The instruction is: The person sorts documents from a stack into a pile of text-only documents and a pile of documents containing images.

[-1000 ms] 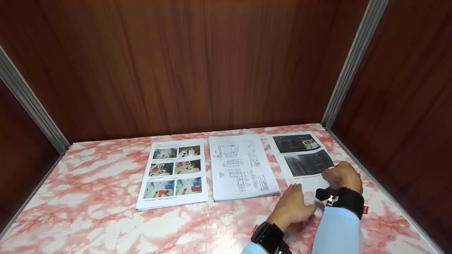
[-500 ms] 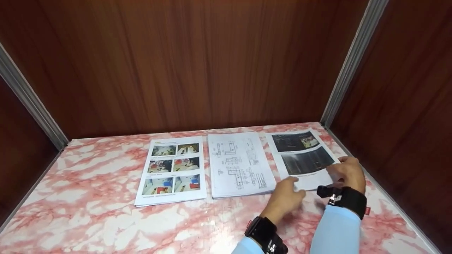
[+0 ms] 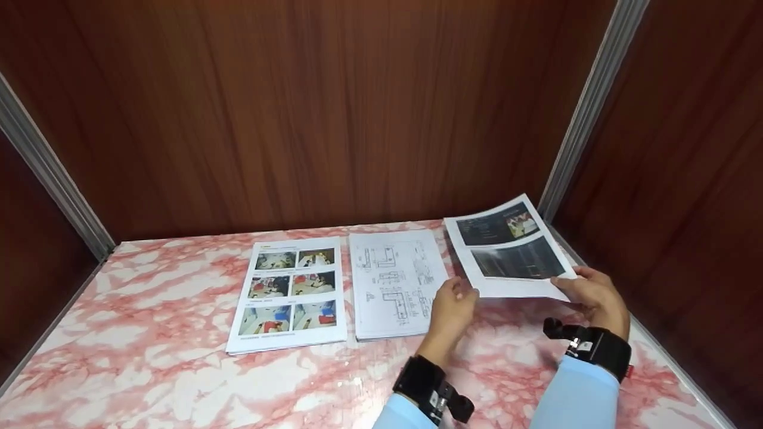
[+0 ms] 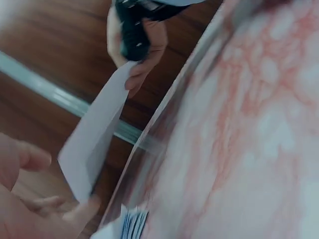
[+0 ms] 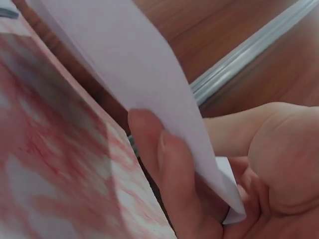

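A printed paper (image 3: 518, 288) with two dark pictures is raised off the table at the right; whether it is one sheet or several I cannot tell. My right hand (image 3: 596, 298) grips its lower right corner, thumb on top and fingers (image 5: 177, 174) underneath in the right wrist view. The left hand (image 3: 451, 307) is at the paper's lower left corner. In the left wrist view its thumb (image 4: 32, 157) and fingers are spread apart, with one fingertip by the paper's corner. Beside this hand lies a paper stack (image 3: 396, 286) with line drawings, partly covered by it.
Another paper stack (image 3: 289, 292) with several colour photos lies left of the drawings. The red-and-white marbled table (image 3: 179, 375) is bounded by brown wood-look panels (image 3: 298, 119) at the back and sides, with metal posts (image 3: 587, 113) in the corners.
The right hand has lifted the dark-pictured paper from the table, its lower edge tilting towards me. The left hand has moved left and up to the paper's left corner.
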`<action>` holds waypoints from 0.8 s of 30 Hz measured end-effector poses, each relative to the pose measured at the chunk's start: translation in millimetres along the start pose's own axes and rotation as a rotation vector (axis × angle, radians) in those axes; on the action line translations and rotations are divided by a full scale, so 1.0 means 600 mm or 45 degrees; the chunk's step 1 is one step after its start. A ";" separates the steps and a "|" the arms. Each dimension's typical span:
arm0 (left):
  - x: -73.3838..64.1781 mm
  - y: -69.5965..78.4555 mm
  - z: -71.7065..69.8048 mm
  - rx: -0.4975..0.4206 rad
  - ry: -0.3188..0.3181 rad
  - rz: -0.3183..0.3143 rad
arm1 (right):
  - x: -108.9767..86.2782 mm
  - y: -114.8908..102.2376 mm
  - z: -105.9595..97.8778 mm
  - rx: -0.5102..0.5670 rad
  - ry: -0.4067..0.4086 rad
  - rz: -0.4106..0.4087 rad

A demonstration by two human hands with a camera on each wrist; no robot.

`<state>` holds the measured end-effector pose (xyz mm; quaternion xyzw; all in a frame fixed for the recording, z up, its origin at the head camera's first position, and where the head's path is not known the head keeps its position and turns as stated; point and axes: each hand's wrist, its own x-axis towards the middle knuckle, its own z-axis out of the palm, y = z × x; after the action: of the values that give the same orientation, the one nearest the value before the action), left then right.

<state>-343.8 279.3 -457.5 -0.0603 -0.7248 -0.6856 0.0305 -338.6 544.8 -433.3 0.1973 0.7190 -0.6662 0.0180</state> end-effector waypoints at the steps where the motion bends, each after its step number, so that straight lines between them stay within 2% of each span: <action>1: 0.003 -0.002 -0.002 -0.064 -0.026 -0.039 | 0.002 0.000 0.002 0.002 -0.023 -0.007; 4: 0.011 -0.005 -0.008 -0.222 -0.067 -0.148 | 0.012 0.001 0.010 -0.015 -0.100 -0.056; 6: 0.015 -0.007 -0.013 -0.260 -0.077 -0.154 | 0.017 0.002 0.016 -0.027 -0.155 -0.094; 8: 0.019 -0.010 -0.021 -0.205 -0.058 -0.101 | 0.020 0.004 0.022 -0.044 -0.203 -0.136; 11: 0.025 -0.012 -0.034 -0.149 -0.052 0.002 | 0.021 0.007 0.031 -0.041 -0.242 -0.144; 14: 0.030 -0.017 -0.046 -0.126 -0.020 0.056 | 0.025 0.008 0.043 -0.047 -0.291 -0.141; 16: 0.032 -0.019 -0.055 -0.122 -0.004 0.057 | 0.025 0.006 0.050 -0.112 -0.310 -0.140; 19: 0.037 -0.021 -0.072 -0.055 0.009 0.048 | 0.026 0.002 0.062 -0.237 -0.354 -0.156; 21: 0.041 -0.022 -0.087 -0.024 -0.023 0.027 | 0.026 -0.004 0.070 -0.337 -0.356 -0.166; 24: 0.050 -0.025 -0.112 0.024 -0.076 -0.006 | 0.027 -0.016 0.084 -0.407 -0.373 -0.201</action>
<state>-378.2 212.6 -464.6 -0.0786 -0.7320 -0.6767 0.0079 -368.6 499.9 -434.8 0.0362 0.8182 -0.5647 0.1012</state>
